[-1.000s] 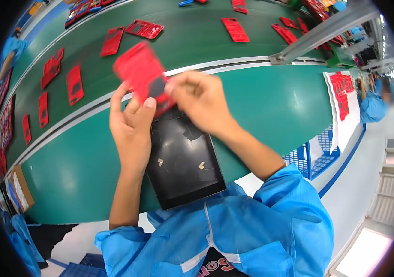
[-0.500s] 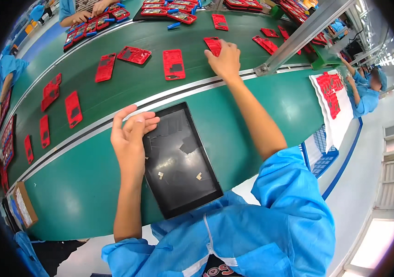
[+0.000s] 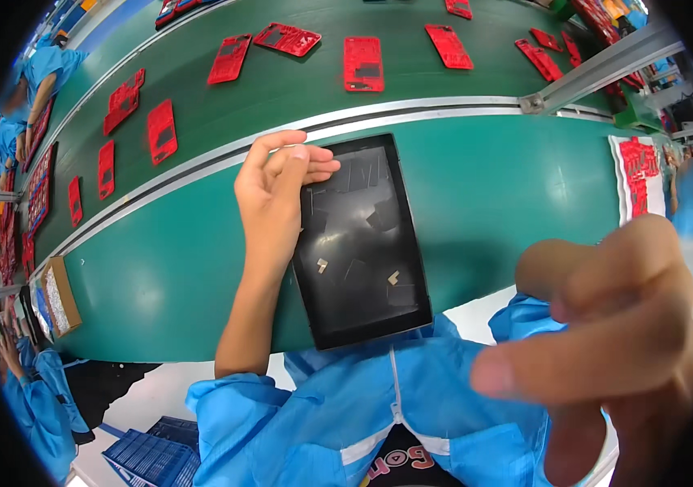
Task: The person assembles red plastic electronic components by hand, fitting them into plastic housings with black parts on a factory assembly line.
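A shallow black tray lies tilted on the green bench, its near end at the front of my blue jacket. Dark thin pieces and two small pale pieces are scattered in it. My left hand rests at the tray's far left corner, fingers loosely bent and apart, with nothing visible in them. Large and blurred, my right hand is raised close to the camera at the right. Its fingers are bent but apart, and I see nothing held. Beyond the tray, a red phone-shaped housing lies on the dark green belt.
Several more red housings lie along the belt, behind a metal rail. A metal post slants up at the right. Red parts lie on a white sheet there. A cardboard box stands at the bench's left end. Co-workers sit on both sides.
My right hand has let go of the red housing on the belt and come back toward the camera. The view has shifted, so the tray and belt appear higher and further right.
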The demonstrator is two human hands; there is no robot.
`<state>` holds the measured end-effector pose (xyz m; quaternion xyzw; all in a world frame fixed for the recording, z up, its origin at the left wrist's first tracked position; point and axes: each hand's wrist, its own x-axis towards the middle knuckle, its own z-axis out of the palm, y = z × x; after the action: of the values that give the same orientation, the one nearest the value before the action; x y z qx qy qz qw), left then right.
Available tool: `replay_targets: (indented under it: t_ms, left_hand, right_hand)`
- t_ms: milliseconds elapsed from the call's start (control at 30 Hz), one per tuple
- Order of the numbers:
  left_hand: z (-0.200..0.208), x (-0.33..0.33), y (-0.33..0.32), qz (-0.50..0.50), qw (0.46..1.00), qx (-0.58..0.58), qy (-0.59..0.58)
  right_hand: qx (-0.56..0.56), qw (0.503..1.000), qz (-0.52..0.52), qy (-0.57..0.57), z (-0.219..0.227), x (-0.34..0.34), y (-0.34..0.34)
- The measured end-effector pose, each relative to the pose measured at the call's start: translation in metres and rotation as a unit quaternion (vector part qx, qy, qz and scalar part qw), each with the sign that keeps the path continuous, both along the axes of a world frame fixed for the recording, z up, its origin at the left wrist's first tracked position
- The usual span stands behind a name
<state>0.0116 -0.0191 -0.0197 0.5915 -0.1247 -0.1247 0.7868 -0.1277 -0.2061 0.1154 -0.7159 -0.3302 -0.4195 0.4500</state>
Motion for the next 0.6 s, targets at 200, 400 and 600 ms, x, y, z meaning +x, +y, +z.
replay_targets:
  t_ms: [200, 400, 600]
  left_hand:
    - [0.004, -0.002, -0.006, 0.002, 1.000, 0.003, 0.003]
    - [-0.002, -0.001, -0.004, 0.001, 1.000, 0.004, -0.001]
    - [-0.002, -0.002, -0.001, 0.000, 1.000, -0.005, -0.013]
  right_hand:
    - [0.095, 0.993, 0.034, -0.060, -0.001, 0.035, -0.028]
    - [0.186, 0.971, 0.097, -0.113, -0.003, 0.020, -0.018]
    - [0.280, 0.934, 0.142, -0.169, -0.003, 0.017, -0.028]
